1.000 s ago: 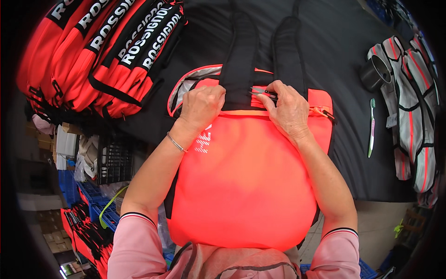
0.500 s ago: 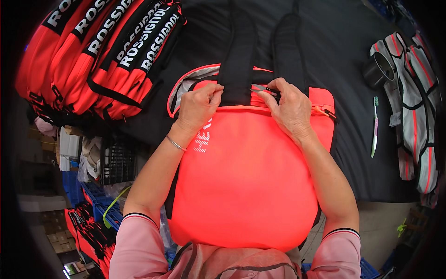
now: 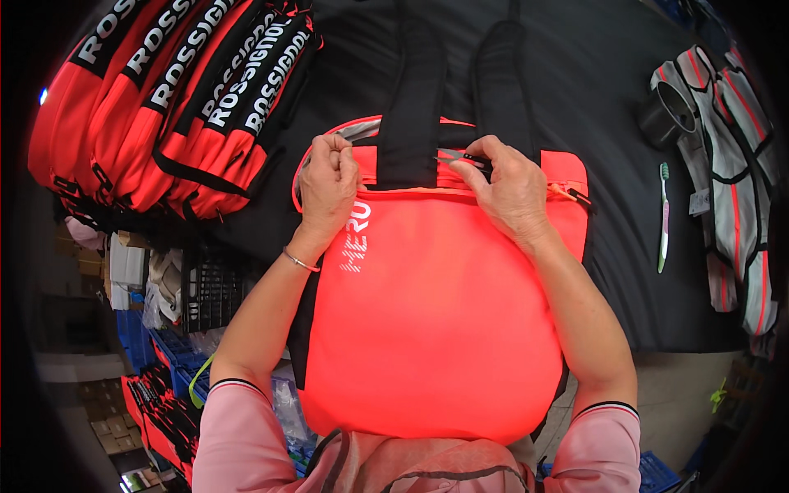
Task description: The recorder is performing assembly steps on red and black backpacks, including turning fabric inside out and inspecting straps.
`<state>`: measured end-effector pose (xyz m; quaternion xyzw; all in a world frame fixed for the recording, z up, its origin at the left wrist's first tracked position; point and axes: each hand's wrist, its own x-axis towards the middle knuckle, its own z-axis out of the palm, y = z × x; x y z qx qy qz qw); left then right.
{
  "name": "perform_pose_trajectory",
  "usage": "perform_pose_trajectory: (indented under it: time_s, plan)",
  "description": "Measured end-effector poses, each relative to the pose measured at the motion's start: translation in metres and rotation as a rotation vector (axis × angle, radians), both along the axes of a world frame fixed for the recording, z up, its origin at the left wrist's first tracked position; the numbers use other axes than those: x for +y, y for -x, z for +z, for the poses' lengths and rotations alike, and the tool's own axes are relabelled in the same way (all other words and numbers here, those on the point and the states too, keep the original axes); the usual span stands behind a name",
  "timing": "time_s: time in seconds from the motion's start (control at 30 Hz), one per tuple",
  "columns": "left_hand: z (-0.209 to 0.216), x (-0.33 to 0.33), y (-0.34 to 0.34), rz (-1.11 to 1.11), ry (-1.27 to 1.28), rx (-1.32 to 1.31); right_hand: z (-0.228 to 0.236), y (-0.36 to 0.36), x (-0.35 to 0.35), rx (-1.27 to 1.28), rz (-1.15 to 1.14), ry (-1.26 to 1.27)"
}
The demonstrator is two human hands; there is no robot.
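A bright red-orange backpack (image 3: 436, 320) with white lettering lies in front of me. Its two black shoulder straps (image 3: 417, 107) stretch away across the black-covered table. At the bag's far left edge, my left hand (image 3: 327, 187) is closed in a pinch; what its fingertips hold, if anything, is hidden. Between the fingers of my right hand (image 3: 514, 191) is a small pair of thread snips (image 3: 454, 155), its metal blades pointing left toward a strap's base. Beside that hand, an orange zipper pull (image 3: 567, 193) sits at the bag's right corner.
Several red and black bags (image 3: 164, 107) stand stacked at the far left. On the right lie a toothbrush (image 3: 664, 218), a dark metal cup (image 3: 667, 115) and grey harness-like straps with red stripes (image 3: 735, 197). A black crate (image 3: 212, 287) is below the table at left.
My left hand has moved left along the bag's far edge, away from the strap, uncovering more of the lettering. My right hand stays almost in place with the snips.
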<state>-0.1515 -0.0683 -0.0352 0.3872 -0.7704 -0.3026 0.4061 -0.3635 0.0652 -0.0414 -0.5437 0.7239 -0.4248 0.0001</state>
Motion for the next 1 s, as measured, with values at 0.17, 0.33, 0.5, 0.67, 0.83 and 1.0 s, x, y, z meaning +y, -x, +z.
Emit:
perform_pose_trajectory:
  time_s: [0.17,0.33,0.5,0.67,0.83,1.0]
  plan:
    - [0.001,0.008,0.0,-0.189,0.234,-0.24,0.004,0.001,0.001,-0.011,0.013,-0.06]
    - [-0.001,-0.003,0.004,-0.243,0.513,-0.336,0.002,-0.001,-0.002,0.009,0.026,-0.029]
    - [0.002,-0.01,0.015,-0.298,0.62,-0.682,0.006,-0.001,-0.001,0.04,0.01,-0.022]
    - [0.013,-0.015,0.018,-0.357,0.483,-0.802,0.002,0.0,-0.001,0.042,0.019,-0.005]
    - [0.002,-0.012,0.008,-0.333,0.364,-0.592,-0.001,0.003,0.001,0.052,0.041,0.013]
    - [0.001,-0.006,0.004,-0.188,0.279,-0.436,-0.005,0.002,-0.003,0.033,0.058,0.061]
